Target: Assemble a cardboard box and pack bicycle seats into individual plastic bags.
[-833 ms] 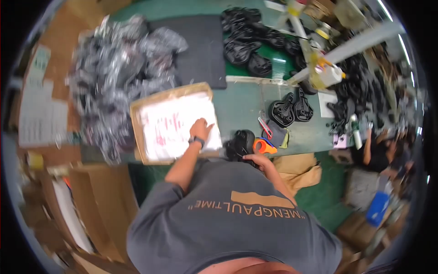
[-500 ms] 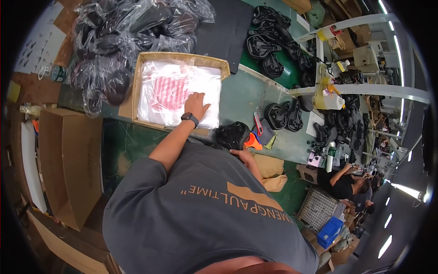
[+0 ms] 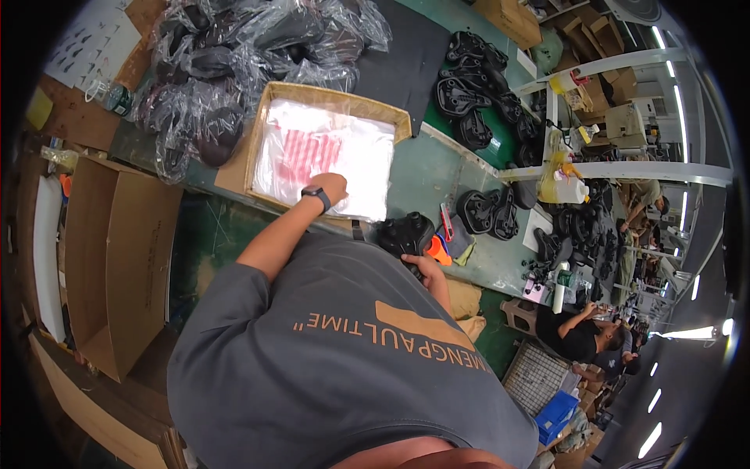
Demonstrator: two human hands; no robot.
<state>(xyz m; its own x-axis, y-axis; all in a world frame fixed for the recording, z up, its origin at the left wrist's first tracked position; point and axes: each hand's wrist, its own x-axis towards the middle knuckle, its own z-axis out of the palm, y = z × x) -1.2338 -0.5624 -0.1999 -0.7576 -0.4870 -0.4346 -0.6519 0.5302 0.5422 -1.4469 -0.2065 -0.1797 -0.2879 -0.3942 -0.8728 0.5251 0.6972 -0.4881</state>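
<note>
My left hand (image 3: 332, 187), with a dark watch on the wrist, rests on a stack of clear plastic bags (image 3: 367, 168). Its fingers are curled, and what they pinch, if anything, is hidden. The bags, some with red stripes, lie in a shallow cardboard box (image 3: 262, 129) on the bench. Close to my body, my right hand (image 3: 424, 266) is closed on the near side of a black bicycle saddle (image 3: 405, 233). Just right of this saddle are an orange piece (image 3: 439, 252), a red cutter knife (image 3: 446, 222) and a grey cloth (image 3: 462, 241).
Plastic-wrapped saddles (image 3: 226, 70) are heaped at the back left. Bare black saddles (image 3: 473, 82) stand at the back, with another pair (image 3: 488, 213) right of the knife. A metal frame post (image 3: 617, 170) crosses the right side. Tall cardboard cartons (image 3: 133, 258) stand left. Co-workers (image 3: 582, 328) sit at far right.
My left hand has gone from fingers stretched over the bags to curled, nearer the box's front edge. My right hand stays on the saddle. The whole view has shifted slightly.
</note>
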